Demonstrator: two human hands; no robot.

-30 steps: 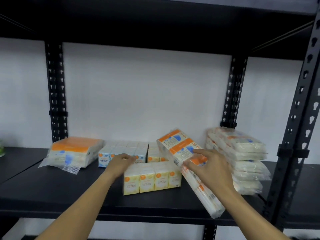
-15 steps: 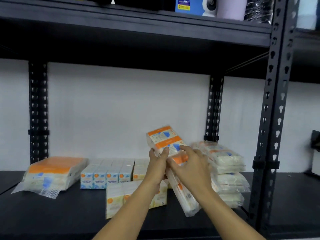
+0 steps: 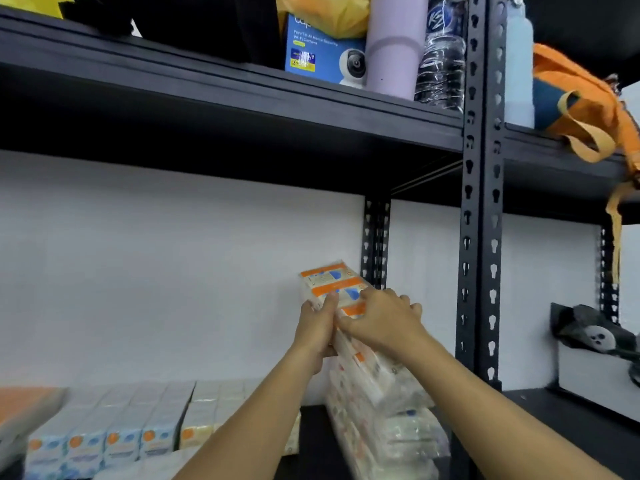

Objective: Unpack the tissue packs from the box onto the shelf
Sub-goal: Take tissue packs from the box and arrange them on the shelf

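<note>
Left hand (image 3: 317,329) has joined right hand (image 3: 381,322); both now clasp the orange-banded plastic-wrapped tissue pack (image 3: 334,285), raised toward twelve o'clock for stacking.

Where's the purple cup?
The lilac tumbler stands on the upper shelf, right of centre, between the blue Wi-Fi camera box and a wrapped bottle.

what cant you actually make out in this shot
- Box the packs come from: nowhere in the head view.
- Long tissue pack: its lower part is blurred, its middle covered by the left hand and right hand.
- Stack of packs under it: motion blur hides the count.
- Small packs at lower left: print too blurred to read, row cut by the frame edge.
</note>
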